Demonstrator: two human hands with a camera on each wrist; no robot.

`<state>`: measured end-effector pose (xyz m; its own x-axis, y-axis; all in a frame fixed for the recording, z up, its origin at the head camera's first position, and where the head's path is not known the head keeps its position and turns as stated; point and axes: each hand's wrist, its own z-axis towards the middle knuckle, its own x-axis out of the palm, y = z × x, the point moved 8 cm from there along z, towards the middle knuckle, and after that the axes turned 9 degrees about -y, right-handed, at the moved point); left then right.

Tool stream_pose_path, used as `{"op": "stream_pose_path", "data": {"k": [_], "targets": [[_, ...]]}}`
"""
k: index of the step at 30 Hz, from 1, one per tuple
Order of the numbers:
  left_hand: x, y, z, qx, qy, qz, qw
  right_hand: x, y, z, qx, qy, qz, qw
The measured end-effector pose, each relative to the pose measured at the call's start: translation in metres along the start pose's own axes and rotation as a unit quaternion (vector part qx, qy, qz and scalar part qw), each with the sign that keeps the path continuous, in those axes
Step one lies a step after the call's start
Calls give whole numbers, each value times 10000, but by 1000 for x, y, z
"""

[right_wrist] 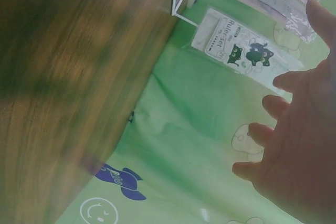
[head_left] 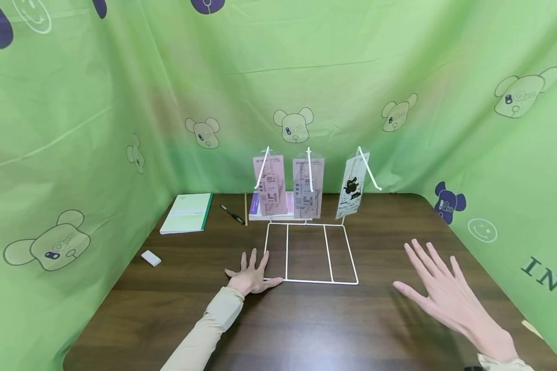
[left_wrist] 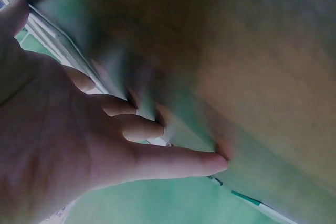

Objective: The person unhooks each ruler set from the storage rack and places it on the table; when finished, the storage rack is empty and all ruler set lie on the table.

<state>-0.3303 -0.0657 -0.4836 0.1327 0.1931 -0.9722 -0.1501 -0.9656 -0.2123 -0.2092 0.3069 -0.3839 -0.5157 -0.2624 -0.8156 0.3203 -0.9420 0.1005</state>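
Observation:
A white wire display rack (head_left: 306, 281) stands on the brown table, with three upper prongs. Two pink ruler-set packs (head_left: 275, 203) hang at its left and middle prongs. On the right prong hangs a white ruler-set pack (head_left: 351, 185) with black cat drawings, also seen in the right wrist view. My left hand (head_left: 250, 278) rests spread on the table at the rack's front left corner, its thumb touching the base wire. To the right of the rack, my right hand (head_left: 441, 293) is held above the table with fingers spread, holding nothing.
Left on the table lie a notepad (head_left: 187, 214), a white eraser (head_left: 150, 258), a dark pen (head_left: 232, 214) and a thin wooden stick (head_left: 246, 209). Behind the rack is a purple-and-white box (head_left: 255, 211). Green curtain (head_left: 343, 103) surrounds the table at the back and sides.

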Motion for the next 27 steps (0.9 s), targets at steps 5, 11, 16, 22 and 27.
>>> {"op": "stream_pose_path", "data": {"k": [5, 11, 16, 22, 27], "targets": [[3, 2, 3, -58, -30, 1, 10000, 3, -1, 4, 68, 88, 99, 9999], [-3, -1, -2, -73, 11, -10, 10000, 10, -5, 22, 296, 337, 570, 9974], [-3, -1, -1, -56, 37, 28, 10000, 15, -12, 52, 481, 474, 1112, 9915], [-7, -2, -2, -18, -58, -68, 10000, 27, -20, 85, 786, 663, 1650, 9809], [-5, -2, -3, 41, -2, -50, 10000, 36, -35, 106, 1189, 624, 1900, 9726]]}}
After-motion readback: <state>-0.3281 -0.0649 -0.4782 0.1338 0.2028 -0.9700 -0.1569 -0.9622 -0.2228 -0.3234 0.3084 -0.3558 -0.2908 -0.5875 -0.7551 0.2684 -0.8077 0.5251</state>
